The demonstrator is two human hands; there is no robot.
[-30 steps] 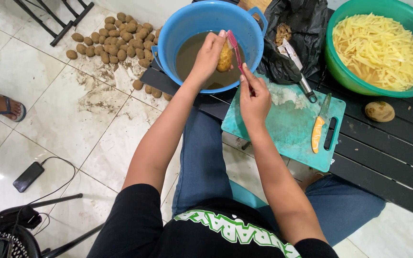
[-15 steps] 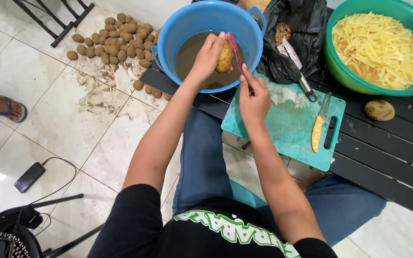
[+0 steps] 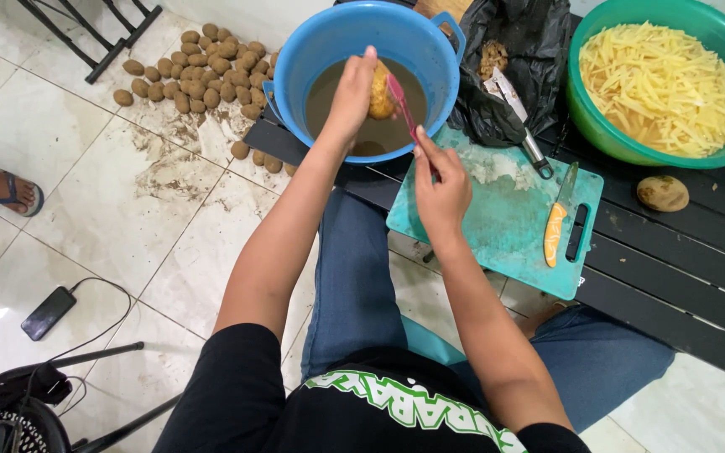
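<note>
My left hand (image 3: 348,99) grips a brown potato (image 3: 380,91) over a blue bucket (image 3: 329,42) of muddy water. In my right hand (image 3: 440,186) is a pink toothbrush (image 3: 402,105), its head lying against the potato's right side. Both hands hover at the bucket's near rim, just beyond a teal cutting board (image 3: 505,220).
An orange-handled knife (image 3: 558,220) lies on the board, a peeler (image 3: 524,127) by a black bag (image 3: 520,50). A green bowl (image 3: 585,101) holds cut potato strips; one peeled potato (image 3: 662,193) sits on the black table (image 3: 681,268). Several potatoes (image 3: 203,71) lie on the tiled floor, with a phone (image 3: 49,312) and someone's sandalled foot (image 3: 6,191).
The potato has been turned and lifted slightly in my left hand, and the toothbrush head has slid down along its side.
</note>
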